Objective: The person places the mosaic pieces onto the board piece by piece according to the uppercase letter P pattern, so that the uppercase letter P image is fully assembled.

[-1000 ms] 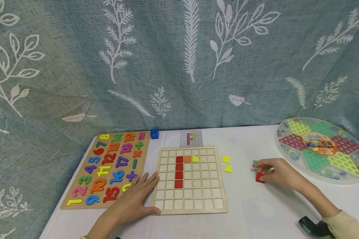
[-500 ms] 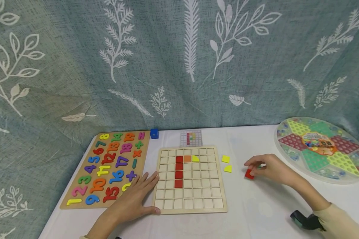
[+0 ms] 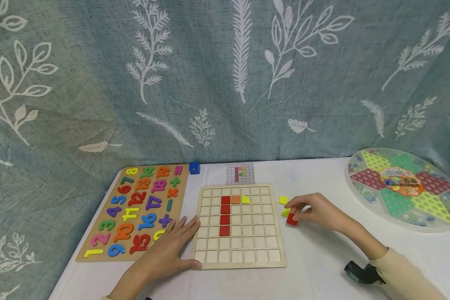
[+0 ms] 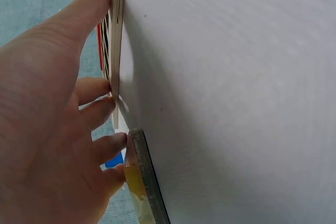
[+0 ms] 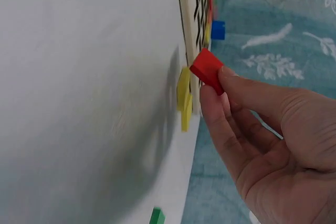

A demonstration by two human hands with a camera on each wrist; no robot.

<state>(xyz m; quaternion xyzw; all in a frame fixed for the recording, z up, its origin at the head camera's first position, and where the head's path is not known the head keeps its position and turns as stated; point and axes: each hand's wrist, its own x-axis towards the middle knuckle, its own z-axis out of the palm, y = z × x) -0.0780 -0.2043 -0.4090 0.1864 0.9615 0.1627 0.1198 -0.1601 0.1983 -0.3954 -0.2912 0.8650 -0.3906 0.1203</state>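
Observation:
My right hand pinches a red square tile between thumb and fingertips, to the right of the wooden grid board. Under those fingers in the head view, a yellow rounded tile is partly covered; a yellow square tile lies just beyond it. On the board, several red tiles form a column, with an orange tile and a yellow rounded tile beside the top one. My left hand rests with spread fingers against the board's left side, its thumb at the near corner.
A small printed pattern card lies behind the board. To the left is a number puzzle board, with a blue cube nearby. A round marble game board sits at the far right. The right wrist view shows a green piece.
My right hand has moved left with the red tile, from near the marble game board to beside the yellow tiles. My left hand has stayed in place.

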